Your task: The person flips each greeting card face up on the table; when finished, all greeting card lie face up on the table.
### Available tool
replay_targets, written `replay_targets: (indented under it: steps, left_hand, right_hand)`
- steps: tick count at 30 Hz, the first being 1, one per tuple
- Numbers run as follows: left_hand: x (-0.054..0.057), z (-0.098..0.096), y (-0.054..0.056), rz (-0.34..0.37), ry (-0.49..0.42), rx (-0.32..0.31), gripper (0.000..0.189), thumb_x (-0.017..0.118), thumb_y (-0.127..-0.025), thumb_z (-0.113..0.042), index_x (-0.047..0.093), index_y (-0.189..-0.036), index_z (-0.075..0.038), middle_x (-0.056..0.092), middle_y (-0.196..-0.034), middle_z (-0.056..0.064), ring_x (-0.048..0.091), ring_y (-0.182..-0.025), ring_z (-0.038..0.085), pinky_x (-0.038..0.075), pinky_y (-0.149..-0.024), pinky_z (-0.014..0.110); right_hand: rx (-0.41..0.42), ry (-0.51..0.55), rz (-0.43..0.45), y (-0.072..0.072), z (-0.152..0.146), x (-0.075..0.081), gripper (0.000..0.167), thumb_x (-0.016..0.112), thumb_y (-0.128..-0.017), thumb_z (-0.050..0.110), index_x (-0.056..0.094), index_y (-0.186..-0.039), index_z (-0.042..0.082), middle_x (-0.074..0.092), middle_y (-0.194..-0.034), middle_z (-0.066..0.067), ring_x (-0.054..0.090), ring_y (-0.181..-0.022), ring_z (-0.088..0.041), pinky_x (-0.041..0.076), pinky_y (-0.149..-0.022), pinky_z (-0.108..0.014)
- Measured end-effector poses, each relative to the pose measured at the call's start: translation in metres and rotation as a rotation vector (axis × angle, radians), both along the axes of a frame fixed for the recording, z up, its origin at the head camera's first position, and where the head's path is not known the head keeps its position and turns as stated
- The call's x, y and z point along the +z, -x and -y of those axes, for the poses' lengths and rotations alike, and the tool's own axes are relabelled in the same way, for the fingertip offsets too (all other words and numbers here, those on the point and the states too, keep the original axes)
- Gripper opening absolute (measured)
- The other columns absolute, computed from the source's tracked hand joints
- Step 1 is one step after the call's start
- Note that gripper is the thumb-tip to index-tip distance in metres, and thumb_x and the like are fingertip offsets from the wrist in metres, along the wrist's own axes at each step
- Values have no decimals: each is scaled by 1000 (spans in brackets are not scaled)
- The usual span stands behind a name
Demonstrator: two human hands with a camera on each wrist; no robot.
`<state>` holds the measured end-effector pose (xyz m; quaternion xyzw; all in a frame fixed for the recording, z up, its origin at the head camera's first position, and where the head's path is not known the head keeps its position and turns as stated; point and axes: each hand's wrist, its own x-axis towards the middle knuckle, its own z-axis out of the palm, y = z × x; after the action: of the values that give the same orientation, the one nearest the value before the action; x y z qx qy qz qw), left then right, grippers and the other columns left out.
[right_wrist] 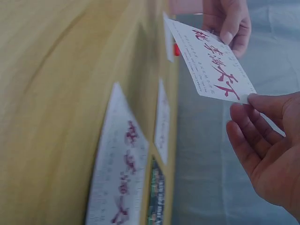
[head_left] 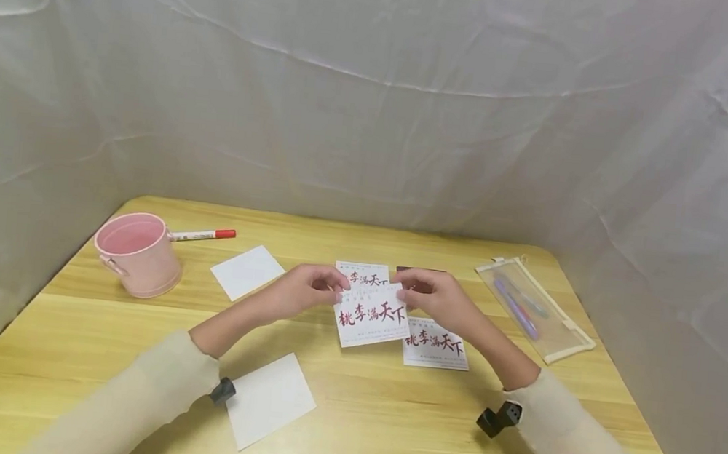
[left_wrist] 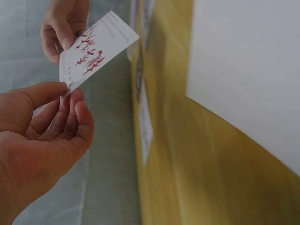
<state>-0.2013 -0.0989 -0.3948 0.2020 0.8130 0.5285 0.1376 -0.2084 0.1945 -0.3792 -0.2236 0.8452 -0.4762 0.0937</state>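
A white card (head_left: 371, 315) with large red brush-style Chinese characters is held up off the table between both hands. My left hand (head_left: 309, 289) pinches its upper left corner between thumb and fingers. At the upper right corner, my right hand (head_left: 437, 300) pinches it the same way; the right wrist view shows the card (right_wrist: 211, 61) slightly tilted, clear of the tabletop. Behind it lies a similar card (head_left: 360, 269), partly covered. Another like it (head_left: 436, 351) lies under my right wrist, and a dark card (head_left: 409, 270) is mostly hidden behind the right hand.
Two blank white cards lie on the left: one farther back (head_left: 248, 272), one near the front (head_left: 271, 401). A pink bucket (head_left: 152, 265) stands at the back left beside a red-capped marker (head_left: 205, 234). On the right lies a mesh zip pouch (head_left: 563, 341) with pens inside.
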Motion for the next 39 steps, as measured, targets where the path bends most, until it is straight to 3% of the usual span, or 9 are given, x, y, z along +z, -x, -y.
replay_targets:
  steps: [4,7,16,23,32,39]
  left_hand:
    - [-12,1,6,9,31,-32,16,66,-93,-6,72,-109,-7,66,-99,7,60,-92,22,53,-81,38]
    - [-21,0,10,15,55,-54,14,66,-94,-4,72,-106,-7,69,-98,6,62,-95,24,54,-86,41]
    - [-34,-3,23,-13,199,-95,14,66,-94,-5,74,-105,-11,71,-100,1,63,-94,15,54,-84,30]
    - [-39,-8,29,-72,270,-153,16,66,-94,-4,73,-108,-6,73,-104,4,66,-98,15,56,-89,31]
    - [-43,-13,35,-80,340,-128,15,65,-95,-3,73,-108,-7,72,-103,2,64,-96,14,55,-89,31]
    - [-45,-16,35,-67,339,-115,16,67,-92,-1,73,-106,-7,72,-101,2,64,-94,13,55,-89,30]
  right_hand:
    - [-13,-28,51,1,0,-11,31,69,-95,13,67,-125,6,67,-101,-12,68,-87,-23,60,-82,-45]
    - [-20,-96,36,3,2,-19,28,71,-93,14,69,-121,10,69,-98,-7,68,-85,-22,60,-79,-41]
    - [-37,-274,7,9,8,-43,20,73,-90,16,71,-109,14,66,-93,0,60,-79,-16,54,-66,-30]
    - [-44,-355,-45,12,10,-54,21,75,-88,15,71,-109,16,66,-92,4,60,-83,-13,54,-73,-29]
    - [-63,-433,-77,15,15,-56,22,74,-89,17,72,-111,16,68,-96,5,61,-86,-11,54,-75,-28]
    - [-76,-518,-125,13,18,-58,14,75,-90,18,73,-104,18,65,-95,7,61,-86,-9,54,-80,-31]
